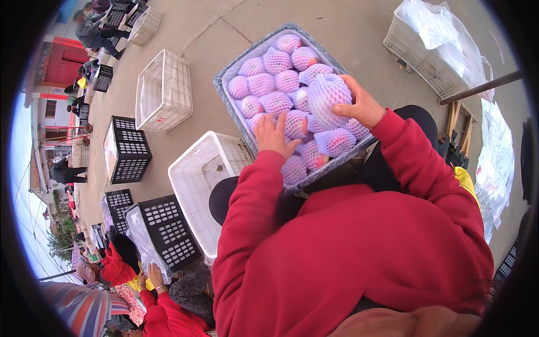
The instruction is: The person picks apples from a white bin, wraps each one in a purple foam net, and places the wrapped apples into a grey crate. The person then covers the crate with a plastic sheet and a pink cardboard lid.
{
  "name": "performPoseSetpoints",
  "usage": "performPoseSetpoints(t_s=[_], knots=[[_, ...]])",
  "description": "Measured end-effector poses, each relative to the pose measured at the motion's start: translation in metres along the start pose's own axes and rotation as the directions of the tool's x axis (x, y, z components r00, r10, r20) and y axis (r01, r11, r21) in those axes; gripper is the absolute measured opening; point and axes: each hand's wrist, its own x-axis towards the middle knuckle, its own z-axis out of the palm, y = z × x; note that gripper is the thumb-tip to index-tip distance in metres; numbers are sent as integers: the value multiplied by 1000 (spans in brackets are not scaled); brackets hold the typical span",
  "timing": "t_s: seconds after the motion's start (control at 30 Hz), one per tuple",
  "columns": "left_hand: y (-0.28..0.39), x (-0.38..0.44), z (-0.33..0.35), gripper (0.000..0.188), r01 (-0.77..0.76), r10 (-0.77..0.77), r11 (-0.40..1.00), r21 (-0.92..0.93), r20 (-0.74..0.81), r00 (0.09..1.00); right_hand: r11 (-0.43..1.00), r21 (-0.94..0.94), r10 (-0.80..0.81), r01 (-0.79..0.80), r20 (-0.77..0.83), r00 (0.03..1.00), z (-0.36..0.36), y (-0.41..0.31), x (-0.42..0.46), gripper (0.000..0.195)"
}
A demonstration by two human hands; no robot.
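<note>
A lined crate (229, 69) before me holds several rounded fruits in pale purple foam nets (277, 61), with red and yellow skin showing at some net ends. My right hand (360, 103) holds one foam-netted fruit (328, 99) above the crate's right part, its thumb on the near side. This fruit hides some of those below it. My left hand (273, 132) rests on netted fruits at the crate's near left, fingers apart, gripping nothing that I can see. Grey padded film covers the crate's edge.
White plastic crates stand to the left (164, 90), close beside my left knee (210, 168) and at the upper right with clear film (446, 63). Black crates (130, 149) are further left. A co-worker's hands (153, 276) are at the lower left. A metal pole (480, 87) crosses the right side.
</note>
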Motion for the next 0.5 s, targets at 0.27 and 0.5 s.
performPoseSetpoints(t_s=[0.27, 0.5], knots=[[-17, 19, 38, 74, -24, 24, 990, 139, 5, 1000, 598, -742, -186, 303, 240, 953, 32, 49, 16, 73], [-34, 30, 46, 42, -30, 32, 984, 177, -8, 999, 148, -860, -95, 489, 480, 872, 59, 83, 14, 67]])
